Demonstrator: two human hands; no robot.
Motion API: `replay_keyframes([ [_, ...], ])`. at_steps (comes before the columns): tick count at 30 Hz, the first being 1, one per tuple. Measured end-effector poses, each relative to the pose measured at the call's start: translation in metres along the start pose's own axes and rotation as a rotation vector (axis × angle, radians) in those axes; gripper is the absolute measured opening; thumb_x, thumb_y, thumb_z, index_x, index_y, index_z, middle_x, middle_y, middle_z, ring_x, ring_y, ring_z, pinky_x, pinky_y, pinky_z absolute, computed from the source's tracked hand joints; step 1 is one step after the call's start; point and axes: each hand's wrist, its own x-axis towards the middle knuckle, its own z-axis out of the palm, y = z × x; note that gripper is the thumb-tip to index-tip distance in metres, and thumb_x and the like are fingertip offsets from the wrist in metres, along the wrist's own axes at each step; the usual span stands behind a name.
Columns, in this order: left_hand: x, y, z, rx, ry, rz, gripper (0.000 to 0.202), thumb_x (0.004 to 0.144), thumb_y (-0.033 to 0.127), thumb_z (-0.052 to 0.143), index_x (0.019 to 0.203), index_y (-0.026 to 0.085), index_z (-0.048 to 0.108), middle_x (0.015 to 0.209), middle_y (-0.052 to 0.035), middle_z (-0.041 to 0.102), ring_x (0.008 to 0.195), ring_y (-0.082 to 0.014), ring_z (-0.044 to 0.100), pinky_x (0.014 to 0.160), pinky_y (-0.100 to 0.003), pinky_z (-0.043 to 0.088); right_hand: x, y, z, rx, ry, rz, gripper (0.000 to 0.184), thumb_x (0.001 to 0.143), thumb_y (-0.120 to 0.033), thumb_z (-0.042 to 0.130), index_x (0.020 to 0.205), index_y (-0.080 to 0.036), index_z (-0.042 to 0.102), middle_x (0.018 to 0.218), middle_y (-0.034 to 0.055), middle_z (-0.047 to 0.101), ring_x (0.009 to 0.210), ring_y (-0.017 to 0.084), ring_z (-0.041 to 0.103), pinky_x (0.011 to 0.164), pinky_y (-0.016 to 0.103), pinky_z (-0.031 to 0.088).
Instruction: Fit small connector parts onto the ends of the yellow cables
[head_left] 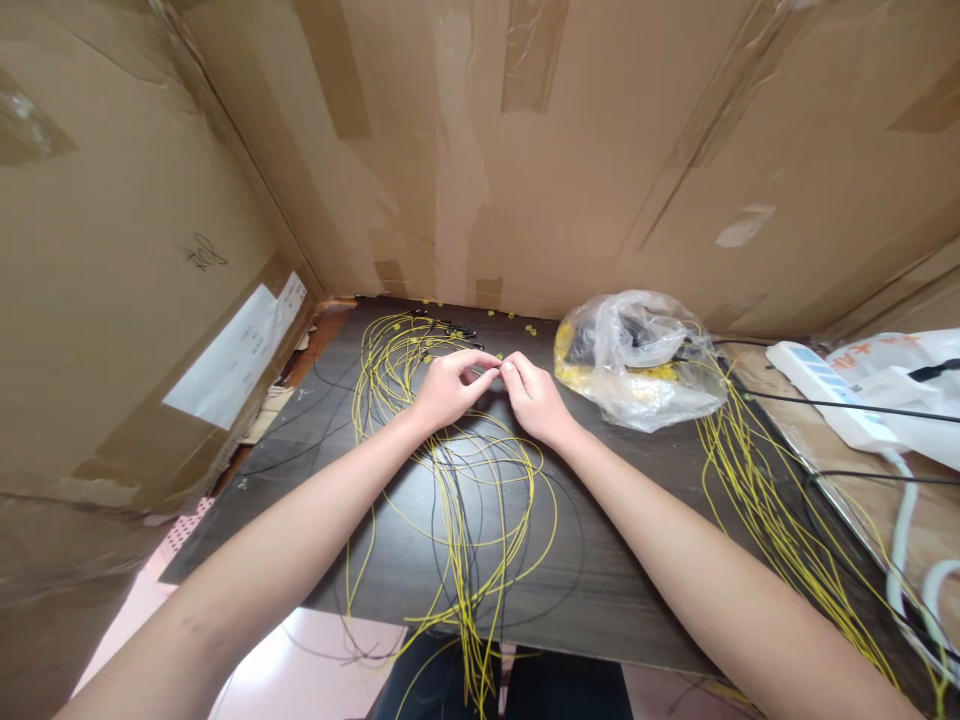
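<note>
My left hand (448, 388) and my right hand (534, 398) meet at the middle of a dark wooden board (615, 600), fingertips pinched together on a thin wire end (491, 370) between them. Loops of yellow wires (480, 490) mixed with black wires lie on the board under my forearms and hang over its near edge. More yellow wire coils (390, 350) lie to the left behind my left hand. What exactly sits at the pinched tip is too small to make out.
A clear plastic bag (637, 360) with yellow bits and dark parts lies right of my hands. Another bundle of yellow wires (757, 490) runs down the right. A white power strip (817, 385) and white bag sit far right. Cardboard walls (525, 150) enclose the board.
</note>
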Motion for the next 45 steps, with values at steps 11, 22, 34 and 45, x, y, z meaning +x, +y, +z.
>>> replay_keyframes([
  [11,-0.0009,-0.0013,0.0005,0.036,0.005,0.036,0.014,0.094,0.023,0.070,0.103,0.020,0.080,0.087,-0.0025,0.079,0.063,-0.0119,0.066,0.066,-0.025,0.055,0.0008,0.0005,-0.0005,0.030,-0.025,0.012,0.037,0.105,-0.045,0.034,0.077,-0.025,0.048,0.071,0.0016,0.059,0.069,0.020,0.057,0.072,0.032,0.041],
  [22,0.0009,0.0002,-0.0005,-0.016,-0.014,0.005,0.011,0.094,0.025,0.071,0.099,0.020,0.080,0.092,-0.0036,0.081,0.070,-0.0143,0.071,0.071,-0.027,0.060,-0.0001,0.0002,-0.0001,0.010,-0.005,0.003,0.035,0.104,-0.045,0.039,0.077,-0.024,0.047,0.071,0.0008,0.058,0.068,0.019,0.055,0.069,0.031,0.039],
  [34,0.0001,0.0042,0.0003,0.020,0.033,-0.005,0.009,0.090,0.021,0.070,0.097,0.018,0.076,0.089,-0.0024,0.079,0.068,-0.0124,0.069,0.067,-0.024,0.059,-0.0009,-0.0052,-0.0012,0.076,-0.003,0.005,0.022,0.097,-0.041,0.046,0.089,-0.023,0.056,0.081,0.0024,0.065,0.072,0.019,0.058,0.073,0.032,0.044],
  [45,-0.0021,0.0033,-0.0003,0.053,0.010,0.091,0.010,0.096,0.023,0.066,0.103,0.018,0.071,0.096,-0.0036,0.075,0.065,-0.0105,0.065,0.066,-0.024,0.057,-0.0006,-0.0048,-0.0024,0.083,-0.014,0.008,0.028,0.100,-0.043,0.041,0.084,-0.024,0.053,0.073,0.0007,0.060,0.072,0.020,0.057,0.072,0.032,0.043],
])
